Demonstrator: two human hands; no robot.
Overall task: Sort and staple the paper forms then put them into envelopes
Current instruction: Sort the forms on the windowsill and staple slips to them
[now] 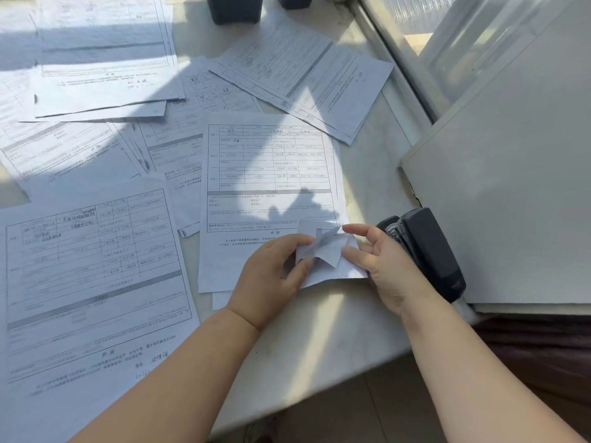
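Sunlit pale ledge (323, 318) by a window (447, 43), covered in printed forms, hard shadows across them. Centre form (268, 174) lay face up, roughly square to the person, with a second sheet's edge showing just beneath its bottom edge. Its bottom-right corner (323, 251) was folded up and crumpled, showing the back of the paper.

Left hand (271, 279) pinched that corner from the left, thumb and fingers curled onto the paper. Right hand (380, 266) pinched it from the right: thumb and forefinger on the fold, remaining fingers loosely curled. Both hands were grasping the same corner, close together, not touching each other.

Black stapler (425, 251) lay on the ledge just right of the right hand, behind its knuckles, angled toward top-left. Couldn't tell if the hand touched it.

Other forms: one large sheet (92, 270) at near left, overhanging the ledge edge; a loose overlapping pile (102, 59) at far left; another tilted pair (303, 78) at far right of centre. A flat grey board (511, 187) sat at right, partly over the ledge. Two dark containers (235, 8) stood at the far edge, cropped by the frame.
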